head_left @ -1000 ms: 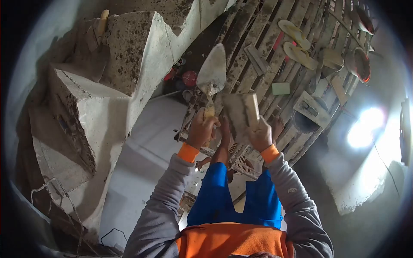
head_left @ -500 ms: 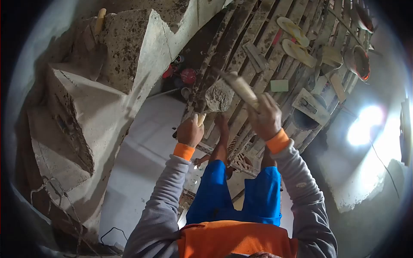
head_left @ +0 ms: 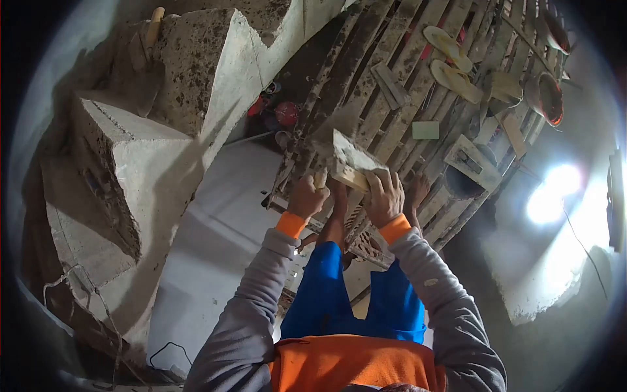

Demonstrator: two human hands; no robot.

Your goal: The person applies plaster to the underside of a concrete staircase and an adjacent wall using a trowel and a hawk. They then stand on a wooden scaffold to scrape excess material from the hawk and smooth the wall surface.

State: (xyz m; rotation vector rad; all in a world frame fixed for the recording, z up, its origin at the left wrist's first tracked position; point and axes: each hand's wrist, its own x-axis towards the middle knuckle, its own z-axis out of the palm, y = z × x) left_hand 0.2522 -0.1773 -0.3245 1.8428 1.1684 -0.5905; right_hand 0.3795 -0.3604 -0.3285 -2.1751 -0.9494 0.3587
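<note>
My left hand (head_left: 309,197) is closed around the short wooden handle of a trowel (head_left: 320,178), whose blurred blade points away from me. Close beside it on the right, my right hand (head_left: 385,197) grips the wooden part of a flat float (head_left: 354,163). The float is tilted, and grey mortar shows on its face. Both tools are over the slatted wooden platform, their far ends close together. Whether the blade touches the float cannot be made out.
Concrete steps (head_left: 153,157) rise at the left. On the slatted platform (head_left: 353,85) lie sandals (head_left: 454,81), a green block (head_left: 425,130), a rectangular float (head_left: 473,163) and rubber bowls (head_left: 543,98). A bright lamp (head_left: 555,193) shines at the right.
My right hand has moved left and down, bringing the float beside the trowel. My left hand has shifted slightly right. The mortar lump seen on the trowel earlier no longer shows there.
</note>
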